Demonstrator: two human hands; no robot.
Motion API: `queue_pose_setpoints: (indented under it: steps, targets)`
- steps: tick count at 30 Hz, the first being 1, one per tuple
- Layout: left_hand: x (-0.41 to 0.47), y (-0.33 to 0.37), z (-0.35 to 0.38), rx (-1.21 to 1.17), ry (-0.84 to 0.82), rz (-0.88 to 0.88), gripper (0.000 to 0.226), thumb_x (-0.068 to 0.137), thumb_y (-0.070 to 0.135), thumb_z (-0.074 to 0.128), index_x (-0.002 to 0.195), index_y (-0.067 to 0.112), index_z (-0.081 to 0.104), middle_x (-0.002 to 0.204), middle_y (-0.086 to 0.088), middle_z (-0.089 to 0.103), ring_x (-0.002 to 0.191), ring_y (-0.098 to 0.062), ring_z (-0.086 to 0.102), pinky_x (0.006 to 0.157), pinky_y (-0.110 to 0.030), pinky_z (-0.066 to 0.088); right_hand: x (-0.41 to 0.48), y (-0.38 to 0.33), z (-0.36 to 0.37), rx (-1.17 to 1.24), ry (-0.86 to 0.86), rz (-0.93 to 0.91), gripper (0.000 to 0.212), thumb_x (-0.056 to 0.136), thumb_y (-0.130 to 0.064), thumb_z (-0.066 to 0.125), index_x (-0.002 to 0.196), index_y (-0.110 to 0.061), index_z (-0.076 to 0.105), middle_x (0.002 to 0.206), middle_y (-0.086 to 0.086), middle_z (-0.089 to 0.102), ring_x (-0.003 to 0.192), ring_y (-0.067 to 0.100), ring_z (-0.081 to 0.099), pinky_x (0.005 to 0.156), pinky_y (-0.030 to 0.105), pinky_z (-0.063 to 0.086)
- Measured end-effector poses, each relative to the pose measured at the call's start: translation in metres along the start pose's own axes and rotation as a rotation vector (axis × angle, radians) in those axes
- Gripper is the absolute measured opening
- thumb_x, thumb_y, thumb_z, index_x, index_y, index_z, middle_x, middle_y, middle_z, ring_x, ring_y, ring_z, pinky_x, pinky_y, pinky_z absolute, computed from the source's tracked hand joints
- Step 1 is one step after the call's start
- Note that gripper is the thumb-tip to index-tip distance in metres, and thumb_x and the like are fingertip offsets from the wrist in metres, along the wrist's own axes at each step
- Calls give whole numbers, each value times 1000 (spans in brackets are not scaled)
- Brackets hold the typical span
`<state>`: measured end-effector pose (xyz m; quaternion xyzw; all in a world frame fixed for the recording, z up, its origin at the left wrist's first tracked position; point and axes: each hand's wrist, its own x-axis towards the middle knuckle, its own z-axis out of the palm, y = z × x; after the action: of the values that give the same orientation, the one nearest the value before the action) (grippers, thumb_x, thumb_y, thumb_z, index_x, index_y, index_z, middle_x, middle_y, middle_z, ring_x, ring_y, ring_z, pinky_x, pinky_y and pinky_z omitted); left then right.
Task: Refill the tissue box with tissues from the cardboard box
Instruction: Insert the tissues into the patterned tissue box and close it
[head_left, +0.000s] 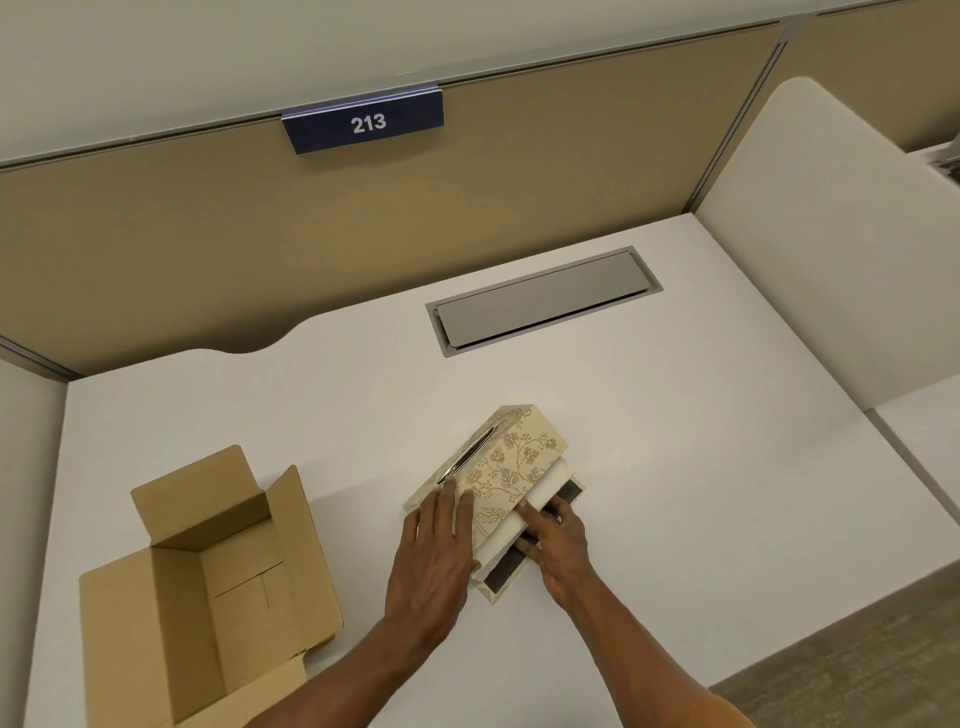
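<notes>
Tissue box (511, 457): a floral-patterned cover is seen tipped on its side near the middle of the white desk (675, 467), with its slot facing up and left and its hinged base (506, 569) lying open on the desk.

Tissues (519, 514): a white stack is wedged between the cover and the open base, partly inside and partly showing along the lower edge.

Cardboard box (208, 587): it stands well apart to the left with its flaps open; no tissues can be seen in the part of its inside that shows.

Left hand (431, 561): it is laid flat with fingers spread over the near end of the cover, pressing rather than gripping.

Right hand (558, 540): its fingers are curled against the exposed edge of the stack and the base; nothing is clamped, and the stack appears to be pushed inward.

Step judged: the stack is being seated, and the base is not yet closed.

Handling: the stack is judged light, soft and easily crumpled, so it is best taken along its long edges with flat fingers. The cover looks stiff and light, and likely to slide on the smooth desk unless it is steadied.

Hold points: the cover's end and the stack's long side are suggested.
</notes>
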<state>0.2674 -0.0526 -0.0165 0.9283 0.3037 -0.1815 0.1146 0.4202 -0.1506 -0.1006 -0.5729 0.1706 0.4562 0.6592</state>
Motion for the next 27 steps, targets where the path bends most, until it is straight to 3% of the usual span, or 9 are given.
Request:
queue_pose_setpoints:
  steps: [6,12,15,20,24,27]
  targets:
    - [0,3,-1,17,8,4,115,39,44,110,137,2,68,138,-27,71,118,-44,75,91,-51,67,0,-1,-2,-5,-10,-27,63,90,-7,85,146,-8,55,126,21,75,110,33,78,75,42,69]
    - [-5,2,6,-6,15,52,126,43,42,109,148,2,51,145,-27,66,125,-43,72,96,-49,63,4,3,-7,-40,-29,-44,52,96,-6,78,145,-4,58,124,24,76,112,37,78,92,54,66]
    - [-10,6,10,-21,11,63,128,42,31,109,151,3,47,146,-25,66,124,-42,73,95,-48,63,1,3,-10,-46,-60,-63,39,101,-6,72,139,-6,64,117,17,81,105,30,82,82,45,69]
    - [-20,17,14,22,9,87,109,44,16,106,143,1,64,142,-23,70,124,-39,74,95,-45,65,-2,7,-20,-35,-4,-59,37,99,0,72,136,-5,66,119,23,79,103,32,80,78,37,70]
    - [-27,22,20,78,-7,114,105,38,9,102,138,3,69,140,-22,71,123,-39,74,92,-44,67,-2,9,-30,-20,57,-23,33,101,10,57,128,-3,69,115,22,78,91,29,78,69,33,69]
    - [-30,22,29,142,-38,138,104,34,13,102,133,5,73,141,-23,71,121,-39,75,91,-44,67,-2,11,-37,-24,87,-8,38,98,16,51,126,1,71,116,26,76,92,31,77,76,38,69]
